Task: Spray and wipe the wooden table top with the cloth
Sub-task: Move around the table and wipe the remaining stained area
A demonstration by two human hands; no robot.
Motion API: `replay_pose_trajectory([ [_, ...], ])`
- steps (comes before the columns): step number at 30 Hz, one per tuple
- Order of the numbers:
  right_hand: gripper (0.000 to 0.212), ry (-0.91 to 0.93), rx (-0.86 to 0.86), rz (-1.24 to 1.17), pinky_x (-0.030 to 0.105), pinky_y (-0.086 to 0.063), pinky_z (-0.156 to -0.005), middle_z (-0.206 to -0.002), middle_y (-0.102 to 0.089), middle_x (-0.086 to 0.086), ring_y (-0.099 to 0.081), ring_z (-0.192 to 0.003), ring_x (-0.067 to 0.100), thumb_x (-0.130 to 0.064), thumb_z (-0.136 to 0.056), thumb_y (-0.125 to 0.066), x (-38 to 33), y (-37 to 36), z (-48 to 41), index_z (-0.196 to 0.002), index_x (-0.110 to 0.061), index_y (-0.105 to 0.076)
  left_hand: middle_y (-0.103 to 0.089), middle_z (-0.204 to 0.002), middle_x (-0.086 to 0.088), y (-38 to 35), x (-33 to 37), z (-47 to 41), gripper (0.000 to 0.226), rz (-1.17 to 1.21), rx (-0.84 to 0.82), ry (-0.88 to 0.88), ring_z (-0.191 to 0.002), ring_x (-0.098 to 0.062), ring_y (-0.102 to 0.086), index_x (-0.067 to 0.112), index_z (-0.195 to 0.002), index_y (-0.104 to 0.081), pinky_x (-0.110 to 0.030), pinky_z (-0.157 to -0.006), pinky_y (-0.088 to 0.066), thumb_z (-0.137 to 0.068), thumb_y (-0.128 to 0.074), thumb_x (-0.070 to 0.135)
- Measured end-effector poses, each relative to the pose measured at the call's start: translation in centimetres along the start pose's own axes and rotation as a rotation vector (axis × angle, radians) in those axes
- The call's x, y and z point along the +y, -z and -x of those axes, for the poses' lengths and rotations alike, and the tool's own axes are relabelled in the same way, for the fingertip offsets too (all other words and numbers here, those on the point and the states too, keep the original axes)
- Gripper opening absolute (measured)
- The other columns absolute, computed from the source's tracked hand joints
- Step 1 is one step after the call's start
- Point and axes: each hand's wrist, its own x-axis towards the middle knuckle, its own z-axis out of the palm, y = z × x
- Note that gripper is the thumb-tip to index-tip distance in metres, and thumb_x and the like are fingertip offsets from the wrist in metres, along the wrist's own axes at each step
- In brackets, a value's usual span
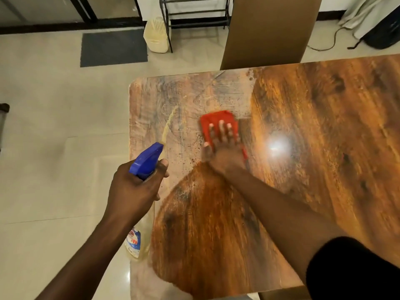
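The right hand (224, 146) is blurry, pressed flat and open on the red cloth (217, 121), hiding part of it. The left hand (136, 185) grips the spray bottle (147, 159) over the table (313, 126) edge, hiding its neck.

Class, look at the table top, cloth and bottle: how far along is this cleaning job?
Done: spray film covers the table top's far left corner.
In hand: the right hand presses the red cloth flat at the film's edge; the left hand has its grip on the spray bottle.
Left: wiping off the film; the right side looks dry and unsprayed.
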Motion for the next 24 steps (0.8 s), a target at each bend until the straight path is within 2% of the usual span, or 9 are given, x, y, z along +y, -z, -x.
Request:
replay_pose_trajectory([
  [2, 0.074, 0.255, -0.071, 0.062, 0.063, 0.005, -0.131, -0.174, 0.033, 0.009, 0.033, -0.16, 0.034, -0.061, -0.111, -0.01, -4.9, -2.5, 2.5, -0.169, -0.028, 0.022, -0.079, -0.075, -0.006, -0.5, 0.6, -0.1, 0.015, -0.002, 0.01, -0.005, -0.045, -0.019, -0.068, 0.036, -0.087, -0.075, -0.021, -0.054, -0.05, -0.098, -0.067, 0.042],
  [5, 0.08, 0.6, -0.171, 0.193, 0.062, 0.002, -0.132, -0.182, 0.007, 0.011, 0.019, -0.165, 0.035, -0.054, -0.109, -0.038, -9.6, -7.3, 8.6, -0.173, -0.022, -0.003, -0.075, -0.065, -0.013, -1.7, 1.4, -0.3, 0.031, -0.011, 0.027, 0.016, -0.054, -0.031, -0.069, 0.02, -0.083, -0.078, -0.039, -0.062, -0.056, -0.096, -0.069, 0.046],
  [8, 0.066, 0.773, -0.145, 0.224, 0.056, 0.002, -0.135, -0.182, -0.011, 0.005, 0.01, -0.167, 0.031, -0.05, -0.112, -0.035, -8.8, -11.1, 14.7, -0.172, -0.026, -0.022, -0.077, -0.067, -0.011, -2.5, 2.1, -0.9, 0.029, 0.002, 0.044, 0.023, -0.05, -0.026, -0.069, 0.025, -0.077, -0.077, -0.041, -0.071, -0.06, -0.096, -0.07, 0.045],
  [10, 0.063, 0.803, -0.075, 0.284, 0.052, -0.005, -0.136, -0.182, -0.013, 0.001, 0.0, -0.168, 0.027, -0.053, -0.113, -0.035, -5.3, -12.2, 17.2, -0.171, -0.032, -0.024, -0.079, -0.07, -0.012, -2.9, 2.7, -1.4, 0.02, 0.019, 0.041, 0.013, -0.046, -0.024, -0.068, 0.041, -0.078, -0.076, -0.043, -0.072, -0.061, -0.097, -0.069, 0.043],
  [12, 0.065, 0.732, -0.054, 0.273, 0.049, -0.007, -0.135, -0.182, -0.014, -0.004, -0.01, -0.168, 0.023, -0.056, -0.11, -0.039, -0.9, -11.3, 18.7, -0.171, -0.038, -0.024, -0.079, -0.073, -0.013, -3.0, 3.4, -1.9, 0.03, 0.046, 0.048, 0.002, -0.045, -0.025, -0.067, 0.058, -0.074, -0.072, -0.042, -0.069, -0.06, -0.098, -0.069, 0.04],
  [15, 0.066, 0.473, 0.033, 0.19, 0.05, -0.012, -0.131, -0.182, -0.011, -0.004, -0.016, -0.167, 0.024, -0.055, -0.111, -0.04, 6.9, -8.2, 18.9, -0.172, -0.036, -0.023, -0.081, -0.079, -0.007, -3.1, 4.1, -2.8, 0.039, 0.043, 0.047, -0.006, -0.044, -0.021, -0.066, 0.064, -0.074, -0.071, -0.037, -0.068, -0.06, -0.098, -0.069, 0.034],
  [18, 0.069, 0.135, 0.068, 0.129, 0.057, -0.015, -0.131, -0.183, 0.006, -0.004, -0.002, -0.169, 0.026, -0.055, -0.112, -0.027, 14.6, -3.5, 16.0, -0.174, -0.034, -0.005, -0.082, -0.082, -0.006, -3.3, 4.3, -3.6, 0.03, 0.042, 0.045, 0.002, -0.046, -0.023, -0.066, 0.054, -0.079, -0.073, -0.048, -0.075, -0.065, -0.099, -0.07, 0.031],
  [21, 0.069, -0.139, 0.105, 0.023, 0.061, -0.003, -0.133, -0.181, 0.018, 0.001, 0.014, -0.167, 0.028, -0.06, -0.112, -0.013, 20.3, 1.1, 10.3, -0.172, -0.036, 0.011, -0.081, -0.08, -0.008, -3.5, 4.7, -4.1, 0.042, 0.043, 0.019, 0.014, -0.046, -0.022, -0.067, 0.07, -0.075, -0.068, -0.048, -0.073, -0.064, -0.099, -0.069, 0.034],
  [24, 0.072, -0.334, 0.174, -0.084, 0.063, 0.0, -0.133, -0.179, 0.024, 0.001, 0.02, -0.165, 0.029, -0.069, -0.108, -0.004, 22.2, 5.2, 3.0, -0.17, -0.041, 0.018, -0.081, -0.079, -0.008, -3.6, 4.7, -4.7, 0.028, 0.038, 0.023, 0.011, -0.045, -0.023, -0.067, 0.054, -0.079, -0.072, -0.05, -0.071, -0.064, -0.099, -0.068, 0.035],
])
